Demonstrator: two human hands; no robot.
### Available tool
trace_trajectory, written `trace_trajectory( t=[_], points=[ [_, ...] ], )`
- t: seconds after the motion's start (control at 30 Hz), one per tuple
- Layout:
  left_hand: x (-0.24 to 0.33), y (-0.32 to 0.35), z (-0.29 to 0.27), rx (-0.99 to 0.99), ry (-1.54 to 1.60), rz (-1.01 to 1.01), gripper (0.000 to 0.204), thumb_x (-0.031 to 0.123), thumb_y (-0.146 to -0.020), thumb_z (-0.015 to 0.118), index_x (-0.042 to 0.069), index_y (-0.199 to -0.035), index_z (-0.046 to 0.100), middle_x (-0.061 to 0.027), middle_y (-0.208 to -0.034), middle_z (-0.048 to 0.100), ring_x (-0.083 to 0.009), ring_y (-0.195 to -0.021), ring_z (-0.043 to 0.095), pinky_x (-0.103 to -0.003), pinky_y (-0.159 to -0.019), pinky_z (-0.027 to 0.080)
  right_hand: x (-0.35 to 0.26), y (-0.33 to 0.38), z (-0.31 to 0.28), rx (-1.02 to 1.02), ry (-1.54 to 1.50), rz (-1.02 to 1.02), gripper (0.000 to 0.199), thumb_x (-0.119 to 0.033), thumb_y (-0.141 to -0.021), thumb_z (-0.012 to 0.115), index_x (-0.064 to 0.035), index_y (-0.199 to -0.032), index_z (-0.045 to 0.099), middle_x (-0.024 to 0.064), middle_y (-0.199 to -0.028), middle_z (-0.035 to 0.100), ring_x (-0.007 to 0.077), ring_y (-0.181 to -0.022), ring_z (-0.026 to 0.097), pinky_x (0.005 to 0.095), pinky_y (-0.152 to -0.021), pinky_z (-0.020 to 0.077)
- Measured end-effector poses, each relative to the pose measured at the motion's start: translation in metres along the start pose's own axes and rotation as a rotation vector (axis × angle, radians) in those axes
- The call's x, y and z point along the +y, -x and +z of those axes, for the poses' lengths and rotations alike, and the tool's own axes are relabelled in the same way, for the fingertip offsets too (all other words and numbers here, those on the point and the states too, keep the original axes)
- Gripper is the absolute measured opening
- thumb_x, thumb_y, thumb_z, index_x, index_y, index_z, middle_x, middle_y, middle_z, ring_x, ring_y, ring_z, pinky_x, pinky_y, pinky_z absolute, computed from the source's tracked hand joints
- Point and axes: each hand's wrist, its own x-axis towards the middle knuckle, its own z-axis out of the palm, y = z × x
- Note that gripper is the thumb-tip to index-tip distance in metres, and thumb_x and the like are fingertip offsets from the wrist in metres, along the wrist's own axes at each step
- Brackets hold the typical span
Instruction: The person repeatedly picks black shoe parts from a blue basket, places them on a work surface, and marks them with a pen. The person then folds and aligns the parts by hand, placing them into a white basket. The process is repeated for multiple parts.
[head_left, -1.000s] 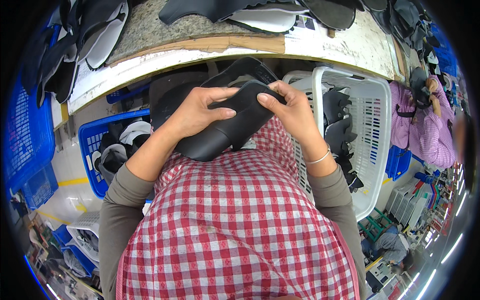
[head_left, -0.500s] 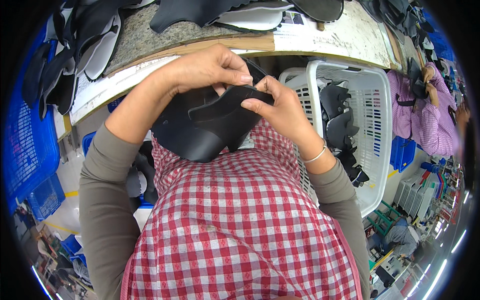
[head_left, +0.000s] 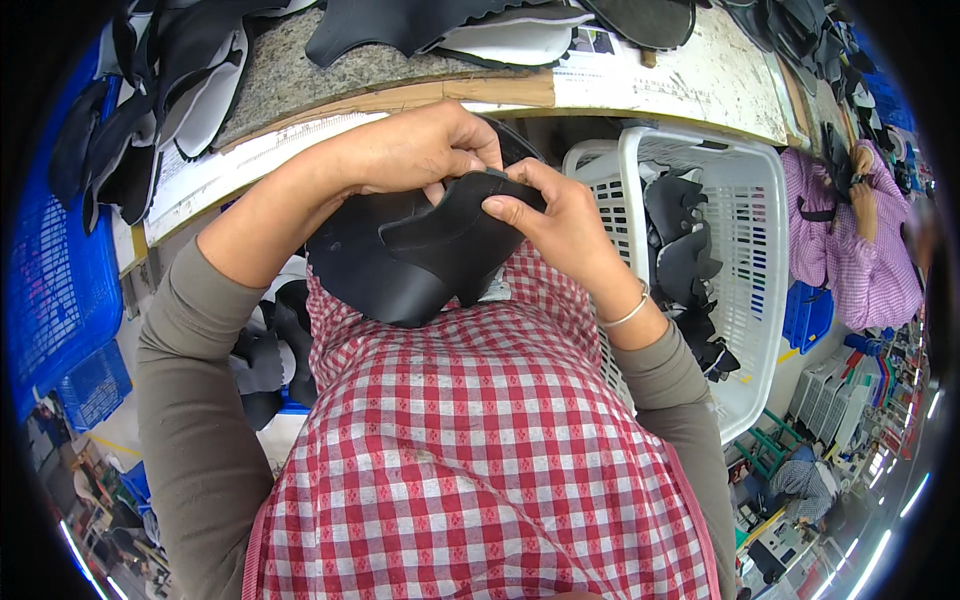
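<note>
A black leather shoe upper hangs between my hands, over the red-and-white checked apron on my lap. My left hand reaches over its top edge, fingers bent and closed on the leather there; the fingertips are partly hidden behind the edge. My right hand, with a thin bracelet at the wrist, pinches the upper's right side between thumb and fingers. A raised flap with a curved edge lies across the middle of the piece.
The worktable spans the top, with black and white cut pieces on it. On my right stands a white plastic basket holding black pieces. Blue crates are at the left. A co-worker in a pink checked garment sits at the right.
My left wrist has dropped slightly and its elbow has swung outward to the left. The fingers stay at the upper's top edge. My right hand keeps its pinch nearly unchanged.
</note>
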Motion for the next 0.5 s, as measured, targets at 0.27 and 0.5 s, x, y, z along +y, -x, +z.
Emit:
trace_trajectory(
  t=[0.27,0.5],
  points=[
    [0.008,0.022,0.021,0.239,-0.192,0.218,0.020,0.018,-0.101,0.063,-0.001,-0.105,0.067,-0.0111,-0.082,0.064,-0.0215,-0.073,0.062,-0.039,-0.069,0.050,0.012,-0.003,-0.001,-0.053,-0.181,-0.050,0.023,-0.021,-0.091,0.079,-0.0019,-0.097,0.068,0.0081,-0.078,0.067,0.0107,-0.072,0.057,0.0306,-0.066,0.0500],
    [-0.060,0.029,0.072,0.416,0.012,0.124,0.023,0.014,-0.089,0.078,-0.003,-0.102,0.069,-0.0131,-0.084,0.069,-0.0118,-0.077,0.062,-0.035,-0.072,0.052,-0.001,-0.004,-0.026,-0.218,0.142,-0.122,0.032,-0.031,-0.092,0.076,-0.0013,-0.098,0.066,0.0232,-0.084,0.063,0.0451,-0.078,0.059,0.0406,-0.066,0.0498]
  ],
)
